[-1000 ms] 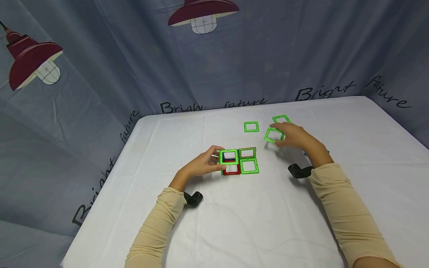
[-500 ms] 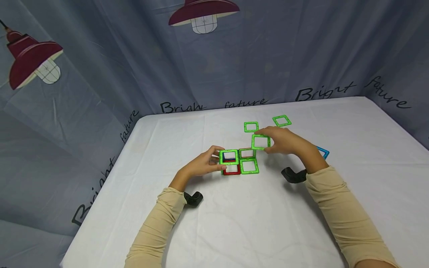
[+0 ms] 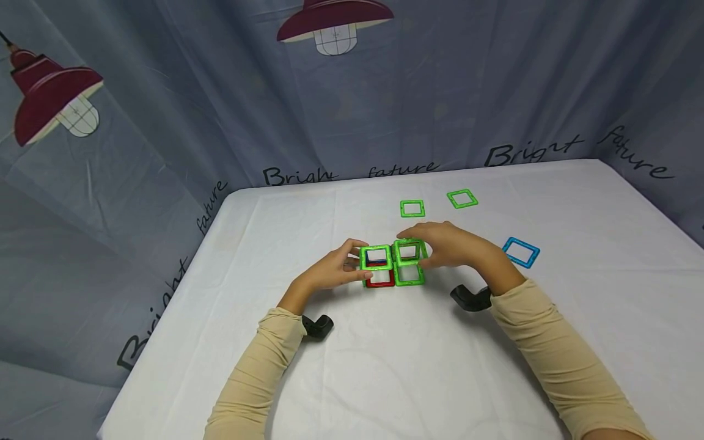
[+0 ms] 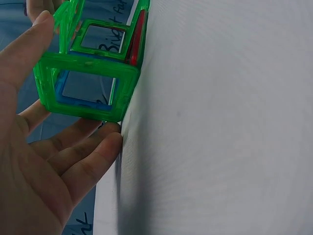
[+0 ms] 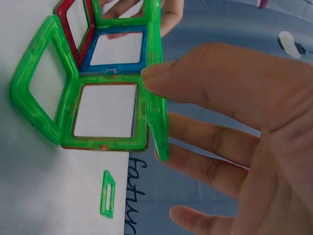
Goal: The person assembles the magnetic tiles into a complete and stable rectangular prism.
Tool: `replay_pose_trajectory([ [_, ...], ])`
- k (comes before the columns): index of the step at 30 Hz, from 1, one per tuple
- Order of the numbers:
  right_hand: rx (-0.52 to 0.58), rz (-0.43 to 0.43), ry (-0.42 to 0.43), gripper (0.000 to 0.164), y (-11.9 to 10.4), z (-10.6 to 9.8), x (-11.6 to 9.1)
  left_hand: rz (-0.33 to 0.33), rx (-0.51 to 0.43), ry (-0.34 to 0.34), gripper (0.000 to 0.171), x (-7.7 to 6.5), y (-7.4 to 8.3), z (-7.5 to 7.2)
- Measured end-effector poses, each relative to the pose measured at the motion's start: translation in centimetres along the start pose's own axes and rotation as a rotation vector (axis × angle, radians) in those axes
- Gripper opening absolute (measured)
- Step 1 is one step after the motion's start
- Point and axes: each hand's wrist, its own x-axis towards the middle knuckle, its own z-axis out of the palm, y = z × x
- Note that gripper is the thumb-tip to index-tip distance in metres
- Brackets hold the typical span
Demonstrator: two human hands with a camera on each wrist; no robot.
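Square magnetic tiles with hollow frames form a small box-like build on the table. My left hand (image 3: 330,272) holds its left part, thumb and fingers at the edges of the upper green tile (image 3: 376,267); below it a red tile (image 3: 381,285) shows. My right hand (image 3: 453,244) pinches another green tile (image 5: 155,117) by its edges, which lies level along the top of the right part. In the right wrist view, a green-framed side (image 5: 105,145) stands beneath this tile, next to a blue tile (image 5: 98,68). Another green tile (image 3: 409,283) leans outward at the front right.
Two loose green tiles lie farther back, one square-on (image 3: 412,215), the other turned (image 3: 466,205). A loose blue tile (image 3: 525,244) is to the right of my right hand. White cloth (image 3: 396,366) covers the table; a grey curtain (image 3: 247,91) hangs behind.
My right hand has carried the green tile left and toward me, from beside the loose tiles onto the build's right part. The loose blue tile came into full view. My left hand stayed put.
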Motion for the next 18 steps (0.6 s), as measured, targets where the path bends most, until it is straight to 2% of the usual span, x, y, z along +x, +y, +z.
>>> replay_pose_trajectory([
  [7, -0.021, -0.006, -0.003, 0.062, -0.13, 0.33, 0.21, -0.007, 0.003, 0.006, 0.060, -0.06, 0.11, -0.01],
  [18, 0.004, -0.023, -0.009, 0.061, -0.19, 0.39, 0.38, 0.005, 0.000, -0.001, 0.060, 0.06, 0.05, -0.10],
])
